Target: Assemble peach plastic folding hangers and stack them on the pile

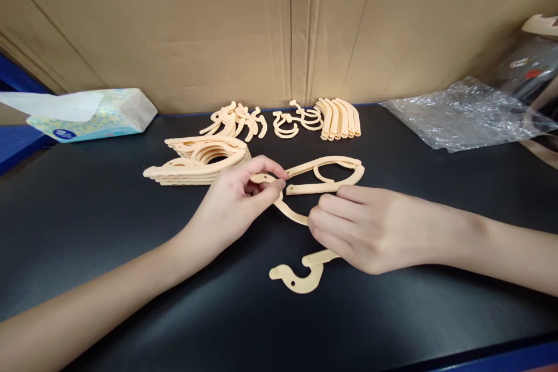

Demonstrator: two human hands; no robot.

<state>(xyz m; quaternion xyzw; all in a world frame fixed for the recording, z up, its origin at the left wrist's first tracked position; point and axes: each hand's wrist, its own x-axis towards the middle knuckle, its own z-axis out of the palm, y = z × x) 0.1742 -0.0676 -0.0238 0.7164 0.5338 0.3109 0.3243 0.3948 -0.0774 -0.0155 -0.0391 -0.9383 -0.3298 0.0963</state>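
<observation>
My left hand (pixel 238 189) pinches one end of a beige plastic curved hanger part (pixel 290 213) between thumb and fingertips. The part has a small hole near that end, and its other end runs into my right hand (pixel 370 226), whose fingers are closed around it. Just behind my hands lies a folded beige hanger (pixel 322 165), flat on the table. An S-shaped hanger part (pixel 300 282) with a dark hole is in front of my right hand, with a strip leading from it partly under that hand. Left of my left hand is a stack of folded hangers (pixel 196 171).
At the back of the black table (pixel 209 325) are loose curved hooks (pixel 235 121), a few ring-shaped hooks (pixel 285 126) and a row of hanger arms (pixel 339 118). A tissue pack (pixel 96 116) lies back left, a clear plastic bag (pixel 462 116) back right. Cardboard (pixel 196 29) stands behind.
</observation>
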